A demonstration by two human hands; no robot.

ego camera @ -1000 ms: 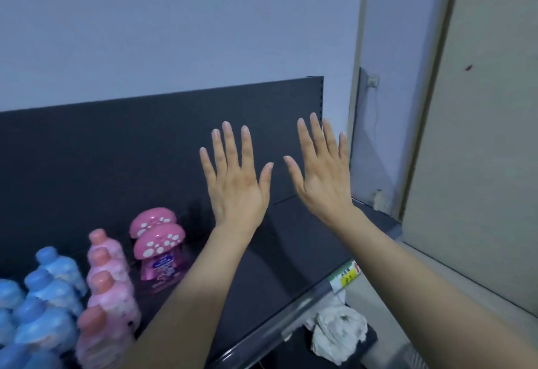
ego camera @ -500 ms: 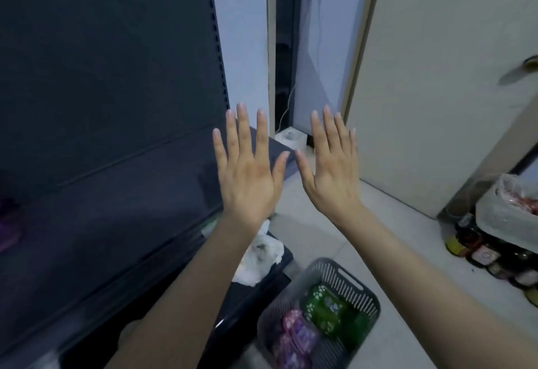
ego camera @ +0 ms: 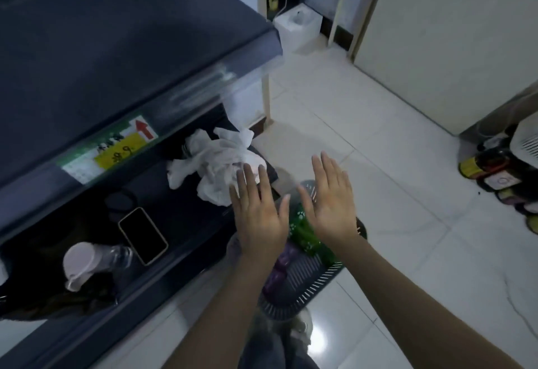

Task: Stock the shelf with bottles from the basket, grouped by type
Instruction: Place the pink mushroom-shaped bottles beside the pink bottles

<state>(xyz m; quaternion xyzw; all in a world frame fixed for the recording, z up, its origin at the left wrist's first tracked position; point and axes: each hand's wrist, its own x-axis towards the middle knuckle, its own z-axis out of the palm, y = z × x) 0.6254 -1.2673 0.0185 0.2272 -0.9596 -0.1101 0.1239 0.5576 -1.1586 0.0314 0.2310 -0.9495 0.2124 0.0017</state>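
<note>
A black phone lay dark screen up, between a crumpled white bag and a clear drinking flask with a pale lid. Above them, a yellow and green price label carried a red arrow. A white bin stood on the pale tiled floor near a cream door, and dark jars clustered at the right edge.

One left hand, one right hand, one basket, one phone

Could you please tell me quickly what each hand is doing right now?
Left hand: open, fingers straight, holding nothing.
Right hand: open, fingers straight, holding nothing.
</note>
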